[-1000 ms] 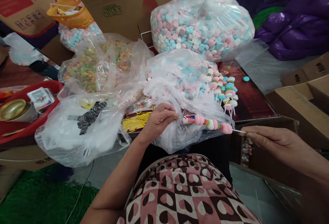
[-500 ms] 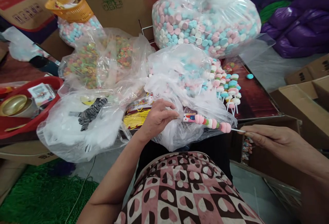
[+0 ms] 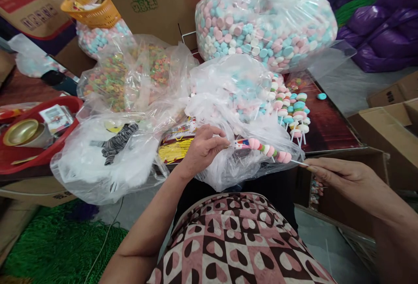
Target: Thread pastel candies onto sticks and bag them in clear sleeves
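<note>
My right hand (image 3: 341, 179) pinches the white stick of a marshmallow skewer (image 3: 283, 157) beyond the near table edge. Pink and white marshmallows with green and red candy pieces are threaded on it. At its far end is a clear plastic wrapper with a blue and red print (image 3: 241, 144). My left hand (image 3: 207, 147) has thumb and forefinger pinched at the tip of that wrapper. Below the skewer lies a crumpled clear bag (image 3: 218, 171). Finished marshmallow skewers (image 3: 298, 110) are piled at the right on the table.
A large bag of marshmallows (image 3: 261, 27) stands at the back, a bag of candy rings (image 3: 111, 79) left of it. Yellow twist ties (image 3: 174, 150) lie beside my left hand. A red basin (image 3: 73, 112) sits far left; an open carton (image 3: 392, 131) stands right.
My right hand and the skewer have shifted slightly left, towards my left hand. The left fingertips are now closer together at the wrapper's end. The view has moved a little.
</note>
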`<state>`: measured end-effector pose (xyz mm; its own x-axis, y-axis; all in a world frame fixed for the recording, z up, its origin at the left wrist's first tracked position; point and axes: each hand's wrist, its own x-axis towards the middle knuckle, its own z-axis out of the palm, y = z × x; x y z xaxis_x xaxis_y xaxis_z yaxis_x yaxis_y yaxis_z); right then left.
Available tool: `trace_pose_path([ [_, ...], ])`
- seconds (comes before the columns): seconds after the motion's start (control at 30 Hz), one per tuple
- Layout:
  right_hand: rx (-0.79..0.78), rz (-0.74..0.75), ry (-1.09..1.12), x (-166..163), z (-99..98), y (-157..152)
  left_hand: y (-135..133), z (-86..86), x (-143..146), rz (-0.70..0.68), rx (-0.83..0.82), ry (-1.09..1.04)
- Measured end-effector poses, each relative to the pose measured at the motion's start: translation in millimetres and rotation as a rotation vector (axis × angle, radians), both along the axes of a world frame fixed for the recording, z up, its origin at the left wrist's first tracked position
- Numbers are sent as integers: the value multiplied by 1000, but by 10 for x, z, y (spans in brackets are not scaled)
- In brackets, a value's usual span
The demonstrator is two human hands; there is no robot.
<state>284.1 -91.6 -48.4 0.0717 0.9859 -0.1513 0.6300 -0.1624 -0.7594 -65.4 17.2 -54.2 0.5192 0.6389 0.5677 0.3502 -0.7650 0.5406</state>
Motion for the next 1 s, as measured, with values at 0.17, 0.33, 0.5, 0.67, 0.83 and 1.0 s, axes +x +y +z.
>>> trace_pose_path([
  [0.17, -41, -88, 159, -44, -130, -21, -19, -23, -6, 79, -191, -90],
  [0.33, 38, -229, 319, -261, -137, 43, -71, -90, -66, 149, -564, -281],
  [0.5, 162, -290, 606, -635, -11, 177, -153, -158, 10, 60, -839, -550],
  [0.67, 302, -145, 820, -1050, 114, 343, -228, -165, 136, -18, -935, -601],
  [0.83, 386, -61, 700, -1304, 103, 469, -245, -154, 145, -58, -908, -496],
  [1.0, 393, -50, 468, -1337, 127, 476, -229, -153, 118, 0, -791, -369],
])
